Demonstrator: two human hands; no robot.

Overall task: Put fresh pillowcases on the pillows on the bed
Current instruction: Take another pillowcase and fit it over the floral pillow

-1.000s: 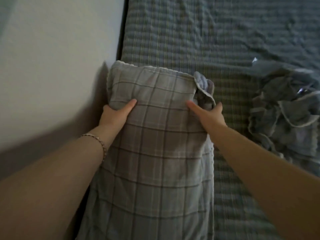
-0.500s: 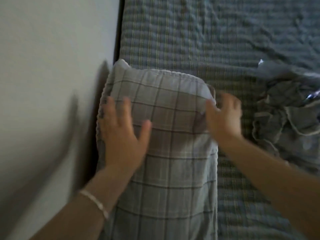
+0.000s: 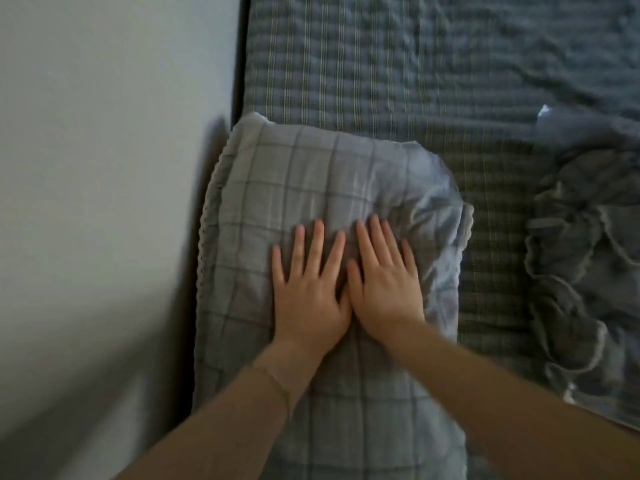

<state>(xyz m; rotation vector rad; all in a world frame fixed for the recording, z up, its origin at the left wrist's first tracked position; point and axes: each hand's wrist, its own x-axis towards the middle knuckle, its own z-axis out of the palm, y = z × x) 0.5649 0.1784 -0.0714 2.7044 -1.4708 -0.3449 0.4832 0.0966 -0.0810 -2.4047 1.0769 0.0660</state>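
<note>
Pillow point(image 3: 311, 174) lies flat under both hands' straight fingers point(image 3: 317, 244).

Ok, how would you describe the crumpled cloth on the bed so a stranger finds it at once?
Start from the striped bed. Right of the checked pillow, apart from it, lies the cloth. Unlike the pillow, it is a rumpled grey heap with pale edging.
</note>
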